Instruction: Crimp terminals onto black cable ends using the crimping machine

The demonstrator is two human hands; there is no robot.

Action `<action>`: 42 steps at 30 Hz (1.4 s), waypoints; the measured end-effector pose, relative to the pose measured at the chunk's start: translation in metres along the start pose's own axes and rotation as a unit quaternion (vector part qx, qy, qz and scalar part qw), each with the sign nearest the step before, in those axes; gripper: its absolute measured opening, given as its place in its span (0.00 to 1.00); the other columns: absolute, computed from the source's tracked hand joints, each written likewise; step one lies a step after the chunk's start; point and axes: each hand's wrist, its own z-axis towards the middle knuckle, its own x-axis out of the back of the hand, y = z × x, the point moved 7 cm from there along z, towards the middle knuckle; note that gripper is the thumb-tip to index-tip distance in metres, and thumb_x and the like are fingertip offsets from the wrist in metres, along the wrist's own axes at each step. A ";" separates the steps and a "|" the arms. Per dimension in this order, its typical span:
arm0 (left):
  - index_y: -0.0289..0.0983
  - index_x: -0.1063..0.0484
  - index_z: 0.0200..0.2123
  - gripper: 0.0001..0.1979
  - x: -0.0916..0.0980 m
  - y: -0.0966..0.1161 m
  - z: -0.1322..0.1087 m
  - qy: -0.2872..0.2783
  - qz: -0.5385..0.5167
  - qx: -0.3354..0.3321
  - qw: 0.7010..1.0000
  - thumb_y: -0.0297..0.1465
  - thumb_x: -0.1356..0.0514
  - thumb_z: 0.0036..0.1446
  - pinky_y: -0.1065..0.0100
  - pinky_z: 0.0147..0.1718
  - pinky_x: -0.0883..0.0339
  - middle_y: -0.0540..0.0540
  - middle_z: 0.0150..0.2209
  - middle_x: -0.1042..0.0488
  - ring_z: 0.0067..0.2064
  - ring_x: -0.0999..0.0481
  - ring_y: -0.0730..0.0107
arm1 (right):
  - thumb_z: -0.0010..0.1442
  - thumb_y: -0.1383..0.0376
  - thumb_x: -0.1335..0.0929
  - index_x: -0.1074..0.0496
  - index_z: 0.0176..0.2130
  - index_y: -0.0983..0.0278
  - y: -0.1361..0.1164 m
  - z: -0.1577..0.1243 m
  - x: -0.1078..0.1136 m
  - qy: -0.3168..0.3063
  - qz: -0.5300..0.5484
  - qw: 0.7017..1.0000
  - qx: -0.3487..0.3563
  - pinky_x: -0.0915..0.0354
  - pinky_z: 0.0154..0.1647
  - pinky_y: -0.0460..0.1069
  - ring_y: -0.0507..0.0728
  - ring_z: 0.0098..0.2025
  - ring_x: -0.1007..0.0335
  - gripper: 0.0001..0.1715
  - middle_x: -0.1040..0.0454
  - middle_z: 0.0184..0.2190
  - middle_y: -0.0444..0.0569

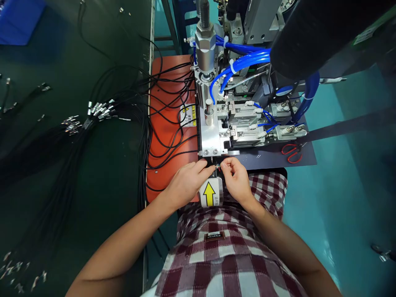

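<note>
The right hand (237, 178), fingertips together, pinches a wire (218, 166), probably light and delicate, best held behind its tip; the left hand's (188, 180) hold is unclear.

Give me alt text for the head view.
A person's left hand and right hand meet at a tiny part, too small to identify, by the near edge of a metal machine. Black cables cross an orange plate on the left; red-handled scissors lie right.

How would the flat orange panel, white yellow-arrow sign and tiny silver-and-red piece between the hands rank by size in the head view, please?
1. Orange panel
2. White sign
3. Tiny piece
</note>
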 end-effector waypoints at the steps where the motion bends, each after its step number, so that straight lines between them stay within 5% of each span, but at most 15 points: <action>1: 0.36 0.29 0.50 0.16 0.000 0.000 0.000 0.001 -0.001 -0.001 1.000 0.25 0.52 0.64 0.68 0.30 0.34 0.44 0.34 0.32 0.32 0.32 0.67 | 0.64 0.62 0.38 0.35 0.33 0.63 -0.004 -0.001 0.001 0.005 -0.017 1.000 0.013 0.43 0.27 0.47 0.51 0.25 0.42 0.09 0.36 0.25 0.42; 6: 0.36 0.30 0.50 0.16 -0.001 -0.001 0.000 -0.006 -0.014 0.001 1.000 0.25 0.52 0.63 0.67 0.30 0.33 0.44 0.34 0.32 0.32 0.31 0.66 | 0.63 0.63 0.38 0.34 0.33 0.63 -0.007 -0.002 0.003 0.012 -0.045 0.999 0.021 0.42 0.29 0.48 0.52 0.28 0.39 0.08 0.34 0.27 0.44; 16: 0.36 0.30 0.51 0.17 0.000 -0.001 0.000 -0.003 -0.021 0.004 1.000 0.23 0.51 0.62 0.68 0.31 0.32 0.44 0.34 0.32 0.32 0.31 0.67 | 0.58 0.55 0.34 0.35 0.30 0.63 0.024 0.002 -0.002 -0.028 0.147 0.981 -0.124 0.48 0.21 0.46 0.49 0.21 0.47 0.14 0.39 0.21 0.40; 28: 0.35 0.29 0.50 0.17 0.002 -0.001 0.001 -0.006 -0.052 0.010 0.999 0.23 0.50 0.61 0.67 0.32 0.31 0.43 0.34 0.30 0.33 0.29 0.67 | 0.60 0.55 0.34 0.31 0.32 0.65 0.012 0.001 0.001 -0.073 0.110 0.987 -0.089 0.48 0.19 0.46 0.49 0.20 0.47 0.15 0.37 0.21 0.41; 34: 0.34 0.29 0.50 0.16 0.002 -0.002 0.000 -0.003 -0.063 0.018 0.998 0.22 0.49 0.61 0.66 0.32 0.30 0.43 0.35 0.29 0.33 0.28 0.66 | 0.62 0.64 0.35 0.31 0.33 0.63 -0.012 0.001 0.013 -0.030 -0.062 0.996 0.052 0.40 0.29 0.48 0.51 0.26 0.39 0.06 0.31 0.28 0.45; 39: 0.34 0.29 0.50 0.15 0.003 -0.001 0.000 0.000 -0.071 0.013 0.997 0.24 0.49 0.62 0.66 0.33 0.30 0.42 0.36 0.28 0.34 0.28 0.66 | 0.63 0.67 0.36 0.30 0.35 0.63 -0.036 -0.006 0.015 -0.020 -0.234 0.952 0.198 0.42 0.34 0.51 0.53 0.28 0.36 0.05 0.27 0.30 0.47; 42: 0.33 0.29 0.50 0.15 0.004 -0.001 0.001 0.004 -0.067 0.010 0.998 0.26 0.49 0.63 0.67 0.32 0.30 0.42 0.34 0.29 0.33 0.28 0.66 | 0.63 0.68 0.36 0.31 0.35 0.63 -0.039 -0.007 0.014 -0.026 -0.261 0.940 0.220 0.43 0.34 0.51 0.54 0.29 0.35 0.05 0.26 0.31 0.48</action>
